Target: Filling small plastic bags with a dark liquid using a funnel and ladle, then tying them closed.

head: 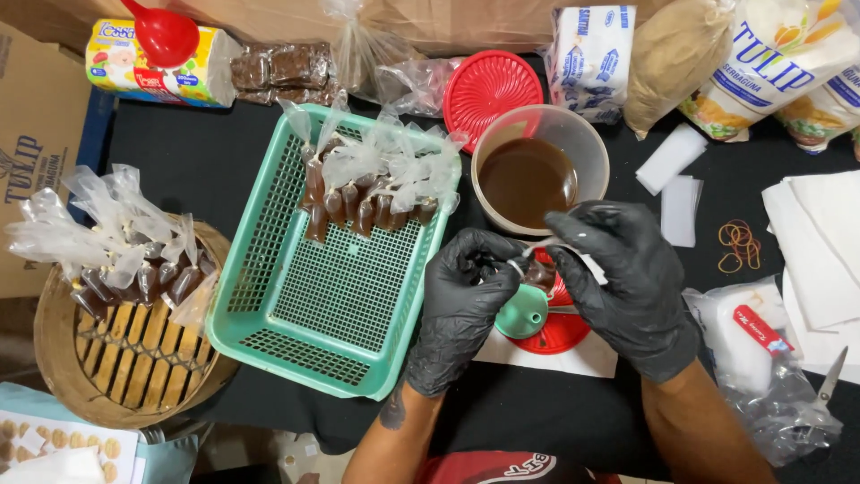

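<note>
Both my hands wear black gloves. My left hand (461,305) and my right hand (627,282) meet over a small clear plastic bag of brown sauce (536,271), pinching its top between the fingertips. Under the bag lie a small green funnel (520,315) and a red lid (557,333). Just behind stands a clear tub of brown sauce (528,179). Left of my hands a green mesh basket (305,332) holds several filled, tied sauce bags (367,202).
A round bamboo tray (125,358) at the left carries more filled bags. Rubber bands (739,244), white papers (820,233), scissors (829,385), a red lid (491,85), a red ladle (164,34) and flour and sugar packs (779,63) ring the black table.
</note>
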